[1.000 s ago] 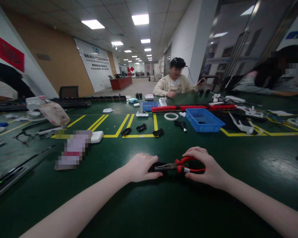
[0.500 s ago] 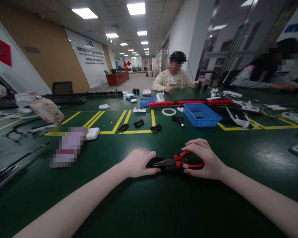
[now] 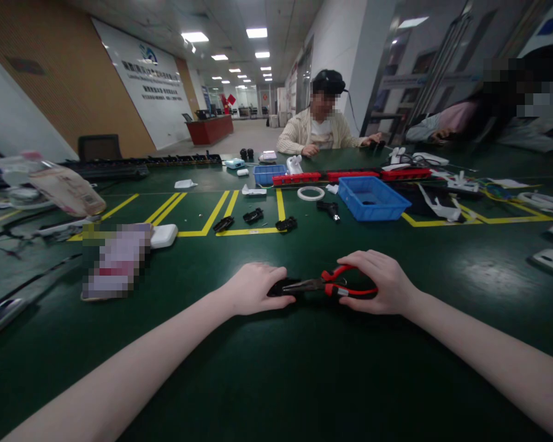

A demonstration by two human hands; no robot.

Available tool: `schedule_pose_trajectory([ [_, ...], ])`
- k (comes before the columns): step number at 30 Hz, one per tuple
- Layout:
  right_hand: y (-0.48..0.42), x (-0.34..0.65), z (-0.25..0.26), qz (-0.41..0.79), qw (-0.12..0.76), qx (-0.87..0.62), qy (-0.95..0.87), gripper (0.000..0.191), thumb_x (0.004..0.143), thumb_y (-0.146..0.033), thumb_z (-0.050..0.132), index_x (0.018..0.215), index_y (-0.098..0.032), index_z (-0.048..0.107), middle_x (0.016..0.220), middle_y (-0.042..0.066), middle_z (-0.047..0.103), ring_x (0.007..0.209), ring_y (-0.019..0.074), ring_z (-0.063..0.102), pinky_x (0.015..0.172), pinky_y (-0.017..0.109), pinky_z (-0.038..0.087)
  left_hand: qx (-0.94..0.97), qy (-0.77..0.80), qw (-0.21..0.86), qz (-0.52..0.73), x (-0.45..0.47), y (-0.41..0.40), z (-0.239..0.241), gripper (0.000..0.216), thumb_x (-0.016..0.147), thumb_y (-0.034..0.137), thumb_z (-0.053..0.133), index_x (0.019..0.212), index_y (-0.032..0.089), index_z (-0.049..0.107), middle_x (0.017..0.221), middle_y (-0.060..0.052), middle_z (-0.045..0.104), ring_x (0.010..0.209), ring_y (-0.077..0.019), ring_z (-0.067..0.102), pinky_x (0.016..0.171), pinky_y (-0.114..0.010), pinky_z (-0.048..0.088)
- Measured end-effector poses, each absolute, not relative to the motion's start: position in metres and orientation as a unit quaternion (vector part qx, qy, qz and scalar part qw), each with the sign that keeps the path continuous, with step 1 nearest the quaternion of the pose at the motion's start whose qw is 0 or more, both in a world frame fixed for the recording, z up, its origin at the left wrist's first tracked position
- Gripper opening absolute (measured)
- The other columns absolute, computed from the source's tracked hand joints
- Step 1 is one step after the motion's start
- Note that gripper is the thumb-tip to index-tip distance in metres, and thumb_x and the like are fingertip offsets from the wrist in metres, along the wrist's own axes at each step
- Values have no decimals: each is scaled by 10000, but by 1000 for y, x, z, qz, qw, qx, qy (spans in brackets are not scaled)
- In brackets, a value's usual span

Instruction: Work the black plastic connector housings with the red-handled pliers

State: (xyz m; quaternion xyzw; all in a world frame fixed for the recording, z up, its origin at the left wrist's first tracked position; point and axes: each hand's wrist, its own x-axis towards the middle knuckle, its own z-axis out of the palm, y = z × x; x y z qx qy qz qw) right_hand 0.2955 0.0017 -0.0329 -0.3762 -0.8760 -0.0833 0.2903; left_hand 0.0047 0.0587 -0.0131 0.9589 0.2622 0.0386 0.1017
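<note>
My left hand is closed on a small black part and presses it onto the green table. My right hand is wrapped round the red handles of long-nose pliers. The pliers' metal jaws point left and meet the black part between my hands. Most of the part is hidden under my left fingers.
Beyond my hands lie three more black parts on yellow floor-tape lines, a blue bin, a white tape ring, red strips and a white case. A person in a striped shirt sits opposite; another person sits at the right.
My hands, pliers and part keep the same hold. The view has tilted, so everything sits a little higher in the picture than a second ago.
</note>
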Motion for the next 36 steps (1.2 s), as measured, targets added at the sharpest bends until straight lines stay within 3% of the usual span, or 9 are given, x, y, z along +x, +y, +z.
schedule_pose_trajectory([
  [13,-3,288,-31,24,286,-439,-851,503,749,-461,665,1162,-216,515,1043,88,650,927,240,632,785,393,520,955,269,125,29,5,59,-12,348,905,524,474,874,183,538,751,3,610,639,-146,554,602,-249,383],
  [36,-5,287,-30,29,275,-432,-858,482,758,-508,640,1128,-216,539,994,83,665,880,235,640,747,390,519,957,269,107,28,5,60,-12,352,904,530,469,897,184,531,777,-7,630,653,-158,572,588,-248,378],
])
